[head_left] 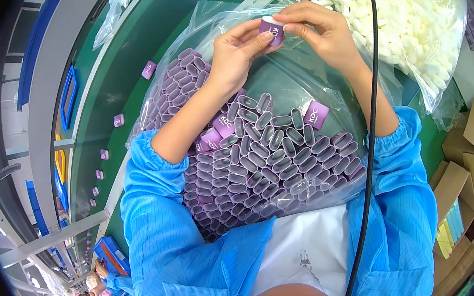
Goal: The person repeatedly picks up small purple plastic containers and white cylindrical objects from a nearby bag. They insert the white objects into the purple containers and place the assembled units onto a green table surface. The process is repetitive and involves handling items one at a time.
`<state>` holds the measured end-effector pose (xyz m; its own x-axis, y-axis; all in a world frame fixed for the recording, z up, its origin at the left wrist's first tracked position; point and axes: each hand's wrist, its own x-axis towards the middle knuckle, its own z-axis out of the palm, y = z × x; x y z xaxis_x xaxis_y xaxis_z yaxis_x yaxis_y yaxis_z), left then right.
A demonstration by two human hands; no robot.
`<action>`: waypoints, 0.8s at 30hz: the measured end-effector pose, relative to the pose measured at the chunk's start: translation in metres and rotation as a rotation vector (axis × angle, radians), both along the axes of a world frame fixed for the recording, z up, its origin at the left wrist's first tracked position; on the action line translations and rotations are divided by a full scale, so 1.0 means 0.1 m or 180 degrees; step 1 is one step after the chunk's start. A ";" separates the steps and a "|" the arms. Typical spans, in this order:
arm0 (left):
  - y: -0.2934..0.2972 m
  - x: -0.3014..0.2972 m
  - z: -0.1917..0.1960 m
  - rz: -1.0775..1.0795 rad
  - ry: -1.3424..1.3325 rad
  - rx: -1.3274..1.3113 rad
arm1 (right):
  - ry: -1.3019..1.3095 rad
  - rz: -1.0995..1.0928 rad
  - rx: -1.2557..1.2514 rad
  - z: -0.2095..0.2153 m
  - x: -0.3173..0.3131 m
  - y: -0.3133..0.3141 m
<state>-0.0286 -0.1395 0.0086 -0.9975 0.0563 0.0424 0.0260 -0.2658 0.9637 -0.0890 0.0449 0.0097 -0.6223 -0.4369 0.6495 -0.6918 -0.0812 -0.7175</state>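
My left hand (pixel 236 54) is closed round a short purple oval casing (pixel 271 35) and holds it upright, thumb across its front. A white plastic piece (pixel 268 20) shows at the casing's top. From the other side, the fingertips of my right hand (pixel 323 35) pinch together at that white piece, and they partly hide it. Below my hands lies a clear plastic bag (pixel 289 76) full of purple oval casings (pixel 273 157). Most of them stand with their hollow ends up, and a few lie on their sides.
At the upper right is a clear bag of white plastic pieces (pixel 413 34). A black cable (pixel 370 132) hangs down before my right arm. Purple pieces (pixel 118 120) sit spaced along the green belt (pixel 134 92) on the left. Cardboard boxes (pixel 453 197) stand at right; another person's hand (pixel 101 268) shows lower left.
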 end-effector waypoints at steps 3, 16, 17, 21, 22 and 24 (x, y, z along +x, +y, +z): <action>-0.01 0.01 0.02 0.0023 0.0000 -0.0165 | 0.0581 -0.0108 0.0114 0.01 0.01 0.00; -0.04 -0.01 0.09 -0.0038 0.0114 -0.0316 | 0.0567 -0.0230 0.0019 0.00 0.06 -0.06; -0.05 -0.02 0.11 -0.0097 0.0045 -0.0258 | 0.0468 -0.0222 0.0004 0.01 0.07 -0.05; -0.07 -0.03 0.16 -0.0231 -0.0115 -0.0121 | 0.0480 -0.0303 -0.0113 -0.02 0.04 -0.06; -0.08 -0.04 0.17 -0.0126 -0.0142 -0.0175 | 0.0568 -0.0351 -0.0155 -0.04 0.04 -0.06; -0.14 -0.07 0.25 0.0085 -0.0199 -0.0280 | 0.0099 -0.0517 -0.0340 -0.03 0.01 -0.04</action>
